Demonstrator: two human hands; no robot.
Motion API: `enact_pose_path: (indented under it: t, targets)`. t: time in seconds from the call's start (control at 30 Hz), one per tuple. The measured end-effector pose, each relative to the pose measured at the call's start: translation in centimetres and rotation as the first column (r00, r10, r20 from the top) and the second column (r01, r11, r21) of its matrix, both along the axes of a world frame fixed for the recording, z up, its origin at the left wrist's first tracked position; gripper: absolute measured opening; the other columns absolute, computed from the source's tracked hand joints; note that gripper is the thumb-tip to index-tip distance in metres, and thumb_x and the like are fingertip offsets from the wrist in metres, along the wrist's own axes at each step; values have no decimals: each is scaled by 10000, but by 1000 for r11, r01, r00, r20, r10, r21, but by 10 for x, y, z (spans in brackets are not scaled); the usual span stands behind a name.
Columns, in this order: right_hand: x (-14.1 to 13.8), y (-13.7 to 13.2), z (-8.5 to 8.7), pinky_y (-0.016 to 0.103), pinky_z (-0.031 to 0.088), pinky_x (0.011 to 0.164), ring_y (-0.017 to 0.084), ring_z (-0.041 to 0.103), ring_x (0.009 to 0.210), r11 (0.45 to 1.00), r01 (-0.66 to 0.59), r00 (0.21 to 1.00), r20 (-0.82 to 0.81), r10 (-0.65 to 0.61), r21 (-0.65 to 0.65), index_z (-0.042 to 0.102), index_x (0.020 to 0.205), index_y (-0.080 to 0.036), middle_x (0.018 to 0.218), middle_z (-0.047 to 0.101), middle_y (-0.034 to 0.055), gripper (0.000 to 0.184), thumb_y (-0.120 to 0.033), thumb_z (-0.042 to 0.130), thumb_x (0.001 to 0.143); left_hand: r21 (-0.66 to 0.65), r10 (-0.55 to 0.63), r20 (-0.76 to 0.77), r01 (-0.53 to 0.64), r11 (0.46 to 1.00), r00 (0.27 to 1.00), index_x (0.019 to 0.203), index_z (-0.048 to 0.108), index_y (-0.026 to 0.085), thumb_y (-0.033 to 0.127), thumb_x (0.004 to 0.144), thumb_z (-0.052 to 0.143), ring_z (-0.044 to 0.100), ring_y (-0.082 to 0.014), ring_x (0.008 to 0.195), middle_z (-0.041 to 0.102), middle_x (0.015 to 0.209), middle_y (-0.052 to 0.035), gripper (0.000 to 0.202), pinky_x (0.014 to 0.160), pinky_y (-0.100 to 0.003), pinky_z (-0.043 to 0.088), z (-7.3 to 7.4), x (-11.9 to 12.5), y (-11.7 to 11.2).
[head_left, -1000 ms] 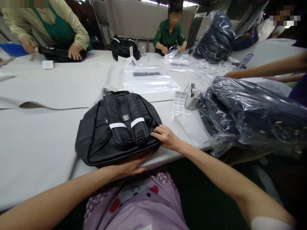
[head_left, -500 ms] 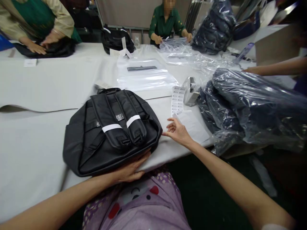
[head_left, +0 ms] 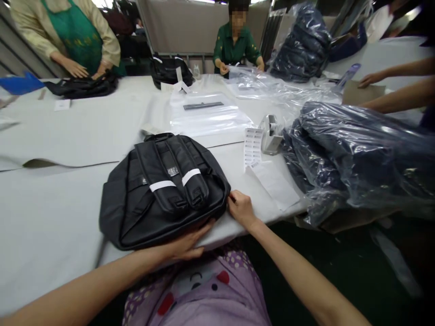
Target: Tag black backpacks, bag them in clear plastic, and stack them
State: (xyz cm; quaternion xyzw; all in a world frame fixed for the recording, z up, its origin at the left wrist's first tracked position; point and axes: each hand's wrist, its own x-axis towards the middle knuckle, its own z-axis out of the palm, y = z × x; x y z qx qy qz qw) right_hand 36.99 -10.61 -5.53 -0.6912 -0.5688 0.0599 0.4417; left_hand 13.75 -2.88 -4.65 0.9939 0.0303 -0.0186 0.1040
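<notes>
Two bare hands and one black leather-like backpack, laid straps-up near the edge of a white-covered table. Left hand: forearm brought in low from the left, palm flattened, fingers outstretched and partly hidden along the backpack's near edge; nothing is seen grasped. Right hand: forearm extended from the lower right, fingers curled in tightly against the backpack's right corner; whether material is pinched cannot be told. Beyond the right hand: one white paper sheet, one printed label sheet, one grey tape dispenser. Farther right, the table is crowded by dark bundles in clear plastic. Behind the backpack: one flat clear plastic bag.
</notes>
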Motion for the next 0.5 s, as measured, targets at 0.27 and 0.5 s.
enact_pose_path:
  t: [0.27,0.5]
  targets:
    - [-7,12,47,474,407,937,283,500,1098,865,-495,644,637,424,-75,558,1142,-163,1117,588,147,317,-192,502,831,-42,-22,-24,21,999,999,1374,312,82,379,754,589,291,-249,1314,274,1457,-134,742,1066,-246,263,4,10,-6]
    - [13,41,35,451,451,949,235,486,1196,667,-730,468,603,646,-148,455,1292,-168,1214,576,152,510,2,303,836,-43,247,107,-243,969,963,1423,212,154,402,909,390,358,-218,1278,348,1425,-100,598,1050,-304,313,9,-53,-18]
